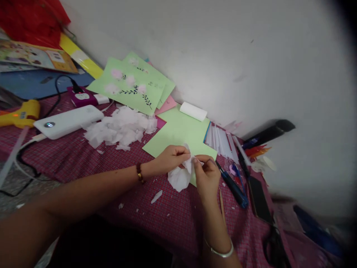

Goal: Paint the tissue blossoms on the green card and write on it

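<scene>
Crumpled thin white paper [179, 180] sits, as I watch remotely, between the left hand [169, 159] and the right hand [208, 176], the fingers of both pinching it over a flat pale-green paper sheet [180, 128]. Leftward I see a loose heap of torn white scraps [119, 126] on the red-checked, cloth-covered desk [80, 162].

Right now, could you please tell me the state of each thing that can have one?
White paper: crumpled, held.
Left hand: closed, pinching the white paper.
Right hand: closed, pinching it.
Paper scraps: loosely heaped.
Paper roll: rolled up, lying down.
Power bank: display lit, cable plugged in.
Glue gun: lying down, orange light showing.
Green sheet: flat, partly covered.
</scene>
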The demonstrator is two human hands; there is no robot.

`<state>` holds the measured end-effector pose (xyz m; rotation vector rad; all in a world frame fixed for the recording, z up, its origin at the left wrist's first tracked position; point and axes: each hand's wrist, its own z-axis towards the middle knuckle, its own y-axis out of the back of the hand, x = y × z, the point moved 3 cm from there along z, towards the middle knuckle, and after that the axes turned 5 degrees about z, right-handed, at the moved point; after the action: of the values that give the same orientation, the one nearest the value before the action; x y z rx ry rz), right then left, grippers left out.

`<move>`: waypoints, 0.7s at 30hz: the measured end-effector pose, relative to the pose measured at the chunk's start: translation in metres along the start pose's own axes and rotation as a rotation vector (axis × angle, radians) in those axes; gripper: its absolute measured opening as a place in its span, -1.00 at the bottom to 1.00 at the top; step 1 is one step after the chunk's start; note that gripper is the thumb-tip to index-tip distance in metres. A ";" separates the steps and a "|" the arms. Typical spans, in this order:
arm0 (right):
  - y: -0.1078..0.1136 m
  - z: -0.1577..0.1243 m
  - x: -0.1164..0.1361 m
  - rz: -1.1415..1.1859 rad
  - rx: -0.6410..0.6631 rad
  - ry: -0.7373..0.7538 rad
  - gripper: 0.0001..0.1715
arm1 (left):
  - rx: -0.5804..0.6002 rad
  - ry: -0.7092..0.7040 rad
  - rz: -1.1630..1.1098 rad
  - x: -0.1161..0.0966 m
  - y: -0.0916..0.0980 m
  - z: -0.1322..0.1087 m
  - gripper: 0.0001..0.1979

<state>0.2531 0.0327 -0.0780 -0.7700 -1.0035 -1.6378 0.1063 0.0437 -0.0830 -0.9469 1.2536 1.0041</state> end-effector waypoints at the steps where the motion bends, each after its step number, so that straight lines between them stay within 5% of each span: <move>1: 0.000 0.000 -0.006 0.082 -0.027 -0.089 -0.83 | -0.024 -0.029 0.025 -0.001 0.001 0.000 -0.76; 5: -0.001 0.002 -0.022 0.356 -0.041 -0.328 -0.76 | -0.116 -0.146 0.215 -0.003 0.004 -0.001 -0.79; 12: 0.004 0.005 -0.021 0.275 0.141 -0.345 -0.73 | -0.039 -0.478 0.578 -0.004 -0.001 -0.007 -0.88; 21: 0.009 0.008 -0.027 0.439 -0.089 -0.495 -0.65 | -0.236 -0.478 0.548 -0.011 0.006 -0.007 -0.91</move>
<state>0.2689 0.0506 -0.0956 -1.3936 -1.0081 -1.1381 0.0979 0.0378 -0.0725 -0.4847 1.0119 1.7237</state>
